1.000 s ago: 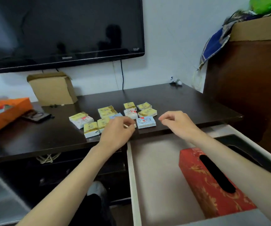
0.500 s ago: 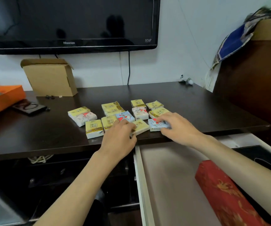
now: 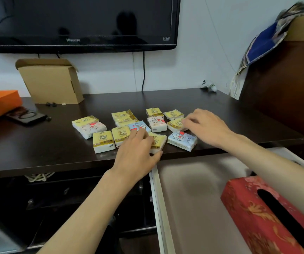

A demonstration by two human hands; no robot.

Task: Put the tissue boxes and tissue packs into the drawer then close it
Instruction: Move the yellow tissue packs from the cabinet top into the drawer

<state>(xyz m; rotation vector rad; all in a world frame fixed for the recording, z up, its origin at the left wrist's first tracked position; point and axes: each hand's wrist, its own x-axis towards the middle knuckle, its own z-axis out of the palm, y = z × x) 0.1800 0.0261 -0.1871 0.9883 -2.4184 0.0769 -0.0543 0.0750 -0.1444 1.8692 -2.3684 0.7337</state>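
A cluster of small yellow, white and blue plastic-wrapped tissue packs [image 3: 129, 125] lies near the front edge of the dark wooden surface [image 3: 56, 143]. The left hand [image 3: 136, 153] curls around one yellow pack [image 3: 158, 142] at the edge, thumb beneath it. The right hand [image 3: 206, 127] rests fingers-down on another yellow pack [image 3: 175, 123], its grip unclear. Below, the white drawer [image 3: 193, 198] stands pulled out, with a red patterned tissue box [image 3: 257, 217] lying inside at its right.
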